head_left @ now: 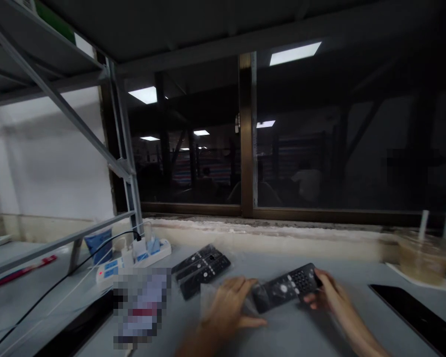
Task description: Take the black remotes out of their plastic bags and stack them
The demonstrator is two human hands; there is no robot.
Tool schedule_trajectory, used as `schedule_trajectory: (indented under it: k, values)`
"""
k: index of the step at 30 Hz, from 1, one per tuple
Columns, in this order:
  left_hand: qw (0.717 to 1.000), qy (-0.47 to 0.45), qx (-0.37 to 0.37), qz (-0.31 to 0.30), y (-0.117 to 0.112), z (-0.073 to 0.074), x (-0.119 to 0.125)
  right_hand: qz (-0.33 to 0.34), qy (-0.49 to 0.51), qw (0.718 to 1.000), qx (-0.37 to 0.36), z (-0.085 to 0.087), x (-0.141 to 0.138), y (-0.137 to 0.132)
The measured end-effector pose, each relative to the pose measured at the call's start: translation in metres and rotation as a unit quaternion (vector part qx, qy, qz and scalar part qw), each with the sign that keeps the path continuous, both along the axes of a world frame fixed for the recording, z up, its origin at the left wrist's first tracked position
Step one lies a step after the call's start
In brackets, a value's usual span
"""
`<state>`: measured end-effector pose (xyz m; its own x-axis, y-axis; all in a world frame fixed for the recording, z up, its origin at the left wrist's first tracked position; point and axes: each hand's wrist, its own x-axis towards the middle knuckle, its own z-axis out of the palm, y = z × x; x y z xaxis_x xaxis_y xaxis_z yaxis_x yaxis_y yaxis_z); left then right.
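A black remote control [288, 287] with a number pad and a pale round button is tilted above the table. My right hand [329, 295] grips its right end, thumb on top and fingers curled beneath. Clear plastic bag film [259, 293] covers the remote's left end and also shows left of my left hand [228, 307]. That hand, blurred, is closed on the film, with its thumb set apart from the other fingers. Behind it, more black remotes [202, 270] lie side by side on the table, with clear film around them.
A white power strip [158, 252] with plugs and cables stands at left, near a pixelated object [144, 307] and a dark flat object [78, 327]. A black phone-like slab [412, 310] and a drink cup with straw [423, 260] are at right. A metal frame [124, 148] rises at left.
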<state>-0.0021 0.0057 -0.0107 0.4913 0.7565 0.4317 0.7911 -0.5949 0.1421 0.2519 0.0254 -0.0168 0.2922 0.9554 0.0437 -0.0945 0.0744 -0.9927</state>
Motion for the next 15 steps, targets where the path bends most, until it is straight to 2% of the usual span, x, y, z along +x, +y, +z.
schedule_trajectory:
  k: [4,7,11,15]
  values:
    - [0.998,-0.026,-0.049,0.04,0.006,0.001,-0.006,-0.082,-0.004,0.996,0.041,0.02,0.023,0.004]
    - [0.996,-0.019,-0.063,0.066,0.01,0.001,-0.009,-0.082,0.022,0.996,0.031,0.026,0.039,0.011]
    - [0.997,-0.002,-0.066,0.05,0.009,-0.006,-0.005,-0.042,0.084,0.996,0.004,0.007,0.048,0.019]
    - [0.992,0.006,-0.085,0.097,0.003,-0.005,-0.003,-0.021,0.099,0.994,-0.034,-0.011,0.044,0.02]
